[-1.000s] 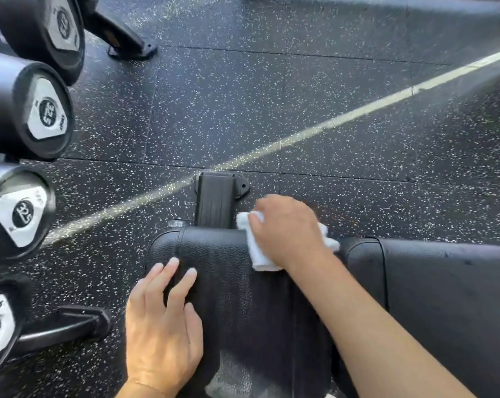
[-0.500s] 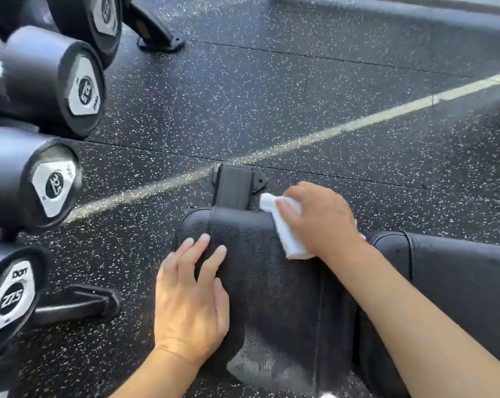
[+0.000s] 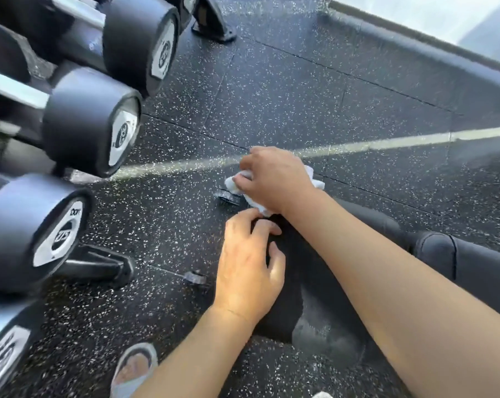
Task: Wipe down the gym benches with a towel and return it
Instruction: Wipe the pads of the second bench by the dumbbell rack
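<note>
The black padded bench (image 3: 323, 282) runs from the centre to the lower right. Its far end is hidden under my hands. My right hand (image 3: 274, 179) is closed on a small white towel (image 3: 315, 179) and presses it over the far end of the seat pad. My left hand (image 3: 248, 265) rests on the pad's left edge, fingers curled against it, just behind the towel. A second bench pad section (image 3: 472, 262) lies to the right, across a gap.
A rack of black dumbbells (image 3: 94, 119) fills the left side, its feet (image 3: 99, 265) on the speckled rubber floor. A pale floor line (image 3: 386, 145) crosses behind the bench. A raised black ledge (image 3: 415, 50) runs at top right. My sandalled foot (image 3: 134, 369) is at the bottom.
My right hand has pushed the towel further out over the bench's far end, covering the bracket. My left hand slid forward along the pad edge. The camera has tilted and moved closer.
</note>
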{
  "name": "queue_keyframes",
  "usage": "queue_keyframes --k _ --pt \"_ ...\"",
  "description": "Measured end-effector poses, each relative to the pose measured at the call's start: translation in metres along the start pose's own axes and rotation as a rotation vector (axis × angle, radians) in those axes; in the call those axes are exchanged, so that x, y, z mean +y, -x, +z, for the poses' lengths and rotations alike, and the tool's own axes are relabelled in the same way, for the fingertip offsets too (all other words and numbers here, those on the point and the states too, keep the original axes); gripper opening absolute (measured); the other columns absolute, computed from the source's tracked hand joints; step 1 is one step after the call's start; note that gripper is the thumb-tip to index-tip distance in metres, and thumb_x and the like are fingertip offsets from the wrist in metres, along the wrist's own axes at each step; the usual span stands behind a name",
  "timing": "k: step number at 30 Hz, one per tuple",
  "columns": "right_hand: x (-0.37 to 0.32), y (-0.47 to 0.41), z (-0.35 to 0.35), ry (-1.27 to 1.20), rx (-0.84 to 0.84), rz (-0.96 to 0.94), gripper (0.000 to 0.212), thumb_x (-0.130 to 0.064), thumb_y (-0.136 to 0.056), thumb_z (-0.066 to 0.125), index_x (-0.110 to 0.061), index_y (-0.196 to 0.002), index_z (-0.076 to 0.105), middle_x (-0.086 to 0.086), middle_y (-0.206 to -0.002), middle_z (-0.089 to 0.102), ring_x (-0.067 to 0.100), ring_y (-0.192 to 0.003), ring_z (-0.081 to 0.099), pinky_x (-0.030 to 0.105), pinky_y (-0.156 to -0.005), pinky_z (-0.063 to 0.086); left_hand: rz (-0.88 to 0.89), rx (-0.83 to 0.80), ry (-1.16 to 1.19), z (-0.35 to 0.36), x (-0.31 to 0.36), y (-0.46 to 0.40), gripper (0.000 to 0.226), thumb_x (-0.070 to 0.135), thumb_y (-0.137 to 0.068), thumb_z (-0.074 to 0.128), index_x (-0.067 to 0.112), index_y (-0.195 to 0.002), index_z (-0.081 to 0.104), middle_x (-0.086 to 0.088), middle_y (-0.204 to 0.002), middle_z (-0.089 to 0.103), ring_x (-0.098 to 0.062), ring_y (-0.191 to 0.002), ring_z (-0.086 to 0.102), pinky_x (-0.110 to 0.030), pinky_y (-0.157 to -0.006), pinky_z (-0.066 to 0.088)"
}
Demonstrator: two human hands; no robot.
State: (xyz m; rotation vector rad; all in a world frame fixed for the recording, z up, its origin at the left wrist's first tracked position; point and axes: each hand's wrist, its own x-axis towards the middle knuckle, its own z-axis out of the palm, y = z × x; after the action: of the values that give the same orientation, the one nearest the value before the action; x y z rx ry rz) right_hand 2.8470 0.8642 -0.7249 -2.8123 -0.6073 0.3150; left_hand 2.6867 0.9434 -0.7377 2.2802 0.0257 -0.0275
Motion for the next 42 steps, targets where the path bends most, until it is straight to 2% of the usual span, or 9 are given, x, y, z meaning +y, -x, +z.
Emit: queue_keyframes --k 5,11,14,18,22,27,33,36,42 --pt "-0.04 0.019 0.007 0.251 -0.035 -0.161 0.023 -0.037 -0.092 0.058 -0.022 -0.089 0.074 -0.004 -0.089 0.056 0.024 -0.094 0.058 0.03 -0.065 0.029 -0.104 0.031 0.129 -0.045 -0.043 0.058 0.019 0.012 -0.088 0.054 0.025 -0.1 0.062 0.013 -0.121 0.052 -0.01 -0.12 0.053 -0.026 -0.102 0.043" --pt "-0.118 0.108 0.036 0.388 -0.492 -0.431 0.019 -0.04 -0.077 0.078 -0.028 -0.072 0.063 -0.008 -0.077 0.035 0.017 -0.082 0.053 0.032 -0.058 0.024 -0.11 0.062 0.047 -0.105 -0.092 0.077 0.022 0.003 -0.087 0.052 0.02 -0.095 0.063 0.012 -0.106 0.056 -0.013 -0.108 0.058 -0.034 -0.095 0.047" --pt "-0.112 0.114 0.021 0.324 -0.378 -0.481 0.024 -0.044 -0.076 0.078 -0.03 -0.062 0.064 -0.01 -0.073 0.053 0.014 -0.066 0.055 0.03 -0.056 0.024 -0.095 0.049 0.055 -0.114 -0.083 0.071 0.021 0.005 -0.089 0.051 0.022 -0.097 0.061 0.013 -0.105 0.054 -0.014 -0.104 0.058 -0.036 -0.09 0.049" --pt "-0.064 0.042 -0.001 0.292 -0.183 -0.264 0.032 -0.045 -0.102 0.05 -0.025 -0.082 0.066 -0.007 -0.085 0.052 0.018 -0.082 0.057 0.029 -0.061 0.034 -0.089 0.047 0.059 -0.116 -0.074 0.061 0.024 -0.001 -0.093 0.054 0.021 -0.099 0.062 0.012 -0.105 0.054 -0.016 -0.101 0.058 -0.026 -0.08 0.046" --pt "-0.044 0.013 0.001 0.312 -0.003 -0.054 0.034 -0.042 -0.101 0.048 -0.021 -0.093 0.074 -0.004 -0.094 0.059 0.018 -0.089 0.057 0.03 -0.067 0.037 -0.086 0.037 0.055 -0.117 -0.071 0.062 0.027 -0.008 -0.091 0.057 0.017 -0.098 0.063 0.009 -0.105 0.055 -0.014 -0.101 0.057 -0.021 -0.079 0.044" --pt "-0.092 0.114 0.034 0.124 0.065 -0.279 0.024 -0.026 -0.084 0.075 -0.018 -0.066 0.061 0.002 -0.073 0.054 0.022 -0.066 0.051 0.034 -0.058 0.035 -0.067 0.043 0.027 -0.117 -0.063 0.061 0.028 -0.009 -0.09 0.057 0.017 -0.098 0.062 0.008 -0.104 0.056 -0.014 -0.098 0.056 -0.026 -0.08 0.045" --pt "-0.057 0.175 0.037 0.008 0.21 -0.435 0.013 -0.017 -0.094 0.069 -0.009 -0.085 0.071 0.005 -0.075 0.054 0.024 -0.066 0.049 0.038 -0.059 0.043 0.021 -0.019 -0.03 -0.105 -0.036 0.042 0.027 -0.009 -0.087 0.059 0.015 -0.098 0.062 0.006 -0.106 0.056 -0.018 -0.1 0.057 -0.034 -0.086 0.048" --pt "-0.021 0.168 0.028 0.018 0.283 -0.306 0.018 -0.021 -0.098 0.066 -0.006 -0.089 0.07 0.009 -0.079 0.056 0.028 -0.068 0.053 0.043 -0.058 0.045 0.084 -0.083 -0.001 -0.09 -0.016 0.029 0.024 -0.007 -0.089 0.059 0.016 -0.098 0.062 0.008 -0.107 0.055 -0.016 -0.097 0.056 -0.029 -0.078 0.046" --pt "0.063 0.167 0.002 0.097 0.541 0.361 0.028 -0.035 -0.101 0.058 -0.008 -0.098 0.065 0.01 -0.092 0.062 0.033 -0.083 0.063 0.042 -0.066 0.052 0.237 -0.171 -0.07 -0.064 0.012 -0.006 0.027 -0.004 -0.091 0.059 0.019 -0.105 0.062 0.009 -0.114 0.054 -0.01 -0.096 0.051 -0.017 -0.083 0.039"
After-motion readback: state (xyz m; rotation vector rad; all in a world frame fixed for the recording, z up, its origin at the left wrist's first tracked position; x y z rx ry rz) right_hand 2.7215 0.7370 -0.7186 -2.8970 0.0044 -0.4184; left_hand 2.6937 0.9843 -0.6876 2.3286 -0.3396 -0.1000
